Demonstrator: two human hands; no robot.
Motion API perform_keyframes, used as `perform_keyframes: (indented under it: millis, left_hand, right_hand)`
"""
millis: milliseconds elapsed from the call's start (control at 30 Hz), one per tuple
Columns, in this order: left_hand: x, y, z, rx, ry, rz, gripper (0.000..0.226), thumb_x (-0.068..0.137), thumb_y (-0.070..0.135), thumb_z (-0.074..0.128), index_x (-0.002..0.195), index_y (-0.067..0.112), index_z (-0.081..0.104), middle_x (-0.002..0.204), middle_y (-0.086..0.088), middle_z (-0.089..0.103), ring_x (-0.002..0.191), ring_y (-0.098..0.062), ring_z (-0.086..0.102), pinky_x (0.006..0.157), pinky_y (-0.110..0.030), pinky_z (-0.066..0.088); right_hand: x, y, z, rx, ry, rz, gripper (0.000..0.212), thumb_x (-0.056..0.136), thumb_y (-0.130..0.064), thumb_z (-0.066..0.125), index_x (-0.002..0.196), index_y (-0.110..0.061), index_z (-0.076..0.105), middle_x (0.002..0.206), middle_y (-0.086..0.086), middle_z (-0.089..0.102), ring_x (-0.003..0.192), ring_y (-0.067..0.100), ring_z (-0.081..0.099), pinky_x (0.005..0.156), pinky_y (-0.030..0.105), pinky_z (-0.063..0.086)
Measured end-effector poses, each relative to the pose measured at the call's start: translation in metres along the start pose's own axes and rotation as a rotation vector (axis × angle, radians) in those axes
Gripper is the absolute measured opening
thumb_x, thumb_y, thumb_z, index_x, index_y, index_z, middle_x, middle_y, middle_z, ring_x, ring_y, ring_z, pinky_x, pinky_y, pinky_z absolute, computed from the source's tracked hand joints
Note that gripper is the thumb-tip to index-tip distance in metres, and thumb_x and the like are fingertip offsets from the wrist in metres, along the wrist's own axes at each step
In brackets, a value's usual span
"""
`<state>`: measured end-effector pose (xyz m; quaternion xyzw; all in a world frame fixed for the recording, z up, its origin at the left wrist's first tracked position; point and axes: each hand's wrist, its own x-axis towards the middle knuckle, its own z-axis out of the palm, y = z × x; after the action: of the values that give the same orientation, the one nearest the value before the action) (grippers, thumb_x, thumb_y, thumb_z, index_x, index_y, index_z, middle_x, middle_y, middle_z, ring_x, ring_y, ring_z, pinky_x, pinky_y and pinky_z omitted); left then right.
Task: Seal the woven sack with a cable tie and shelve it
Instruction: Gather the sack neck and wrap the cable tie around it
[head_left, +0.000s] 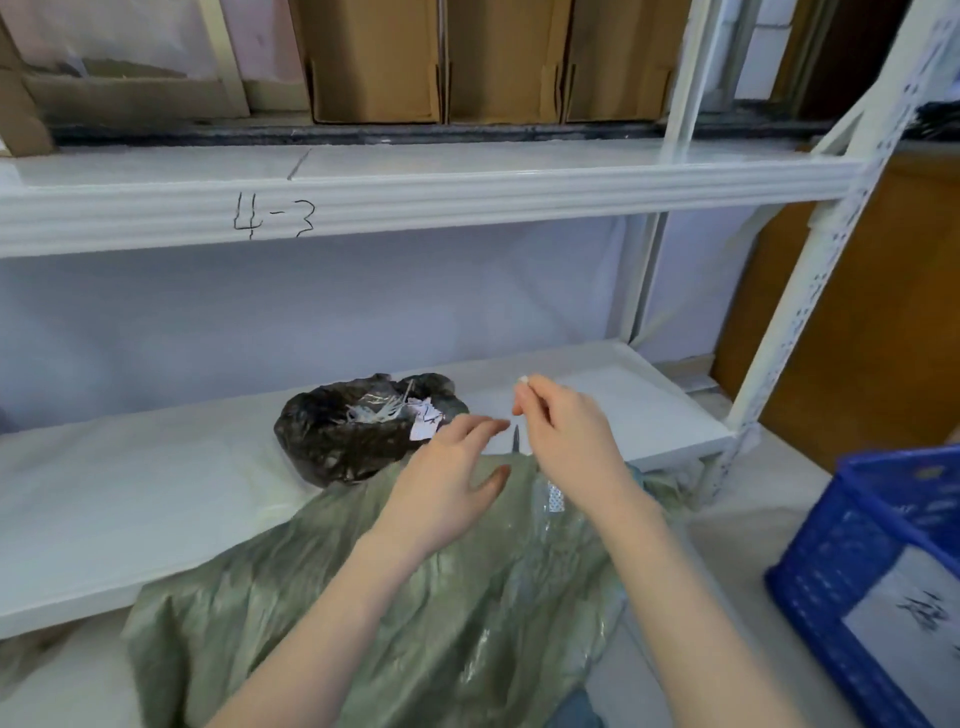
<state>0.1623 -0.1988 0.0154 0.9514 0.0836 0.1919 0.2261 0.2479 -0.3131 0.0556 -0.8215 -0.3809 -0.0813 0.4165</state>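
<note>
From the head camera, the green woven sack (405, 587) lies slumped on the floor in front of the person, its upper end leaning against the edge of the lower shelf (156, 499); its mouth appears loose and not yet gathered. The right hand (563, 441) is raised above the sack's top edge, thumb and fingers pinched on something small and white at the tips — probably the head of a cable tie (523, 380), though it is too small and blurred to be sure. The left hand (452, 478) hovers just beside it, fingers spread and relaxed, gripping nothing. A black plastic bag (343, 436) holding white ties and paper scraps sits on the shelf just behind the hands; a blue crate (872, 571) stands to the right. The sack looks soft, thin and crinkly, probably light and a little slippery; bunching the cloth tightly just below the mouth would give the tie a firm neck to bite on.
</note>
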Motion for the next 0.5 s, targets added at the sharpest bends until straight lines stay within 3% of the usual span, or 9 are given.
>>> perform_keyframes:
  millis: [67, 200, 367, 433, 500]
  left_hand:
    - [0.007, 0.005, 0.024, 0.093, -0.054, -0.045, 0.052, 0.087, 0.035, 0.054, 0.135, 0.021, 0.041, 0.136, 0.002, 0.046, 0.125, -0.021, 0.046, 0.099, -0.038, 0.041]
    - [0.022, 0.009, 0.063, 0.156, -0.125, -0.204, 0.062, 0.088, 0.042, 0.052, 0.141, 0.018, 0.029, 0.143, -0.007, 0.038, 0.132, -0.027, 0.037, 0.103, -0.040, 0.033]
    - [0.041, -0.004, 0.088, 0.218, -0.252, -0.308, 0.073, 0.092, 0.051, 0.038, 0.150, 0.021, 0.004, 0.159, -0.013, 0.008, 0.147, -0.029, 0.005, 0.117, -0.046, 0.010]
    - [0.047, -0.009, 0.093, 0.223, -0.276, -0.299, 0.071, 0.094, 0.046, 0.036, 0.151, 0.020, 0.001, 0.159, -0.012, 0.014, 0.147, -0.028, 0.007, 0.117, -0.047, 0.008]
    - [0.051, -0.014, 0.092, 0.209, -0.267, -0.305, 0.066, 0.093, 0.042, 0.041, 0.149, 0.018, 0.015, 0.147, -0.013, 0.039, 0.139, -0.029, 0.031, 0.112, -0.046, 0.020]
  right_hand:
    - [-0.005, 0.023, 0.008, -0.109, -0.058, 0.082, 0.033, 0.098, -0.030, 0.039, 0.069, -0.016, 0.041, 0.059, -0.001, 0.041, 0.072, 0.034, 0.048, 0.064, 0.037, 0.033]
    - [-0.013, 0.054, 0.018, -0.207, -0.157, 0.215, 0.027, 0.094, -0.036, 0.046, 0.088, -0.012, 0.036, 0.091, 0.016, 0.063, 0.091, 0.036, 0.059, 0.066, 0.036, 0.039]
    - [-0.007, 0.070, 0.022, -0.258, -0.209, 0.252, 0.036, 0.089, -0.027, 0.056, 0.110, -0.003, 0.039, 0.115, 0.017, 0.053, 0.110, 0.034, 0.047, 0.083, 0.039, 0.041]
    - [-0.004, 0.071, 0.025, -0.266, -0.216, 0.236, 0.033, 0.088, -0.025, 0.056, 0.108, -0.005, 0.039, 0.114, 0.014, 0.051, 0.109, 0.032, 0.046, 0.081, 0.037, 0.040]
    - [-0.002, 0.070, 0.028, -0.270, -0.206, 0.214, 0.029, 0.087, -0.023, 0.056, 0.105, -0.006, 0.039, 0.112, 0.013, 0.051, 0.108, 0.031, 0.045, 0.079, 0.036, 0.039]
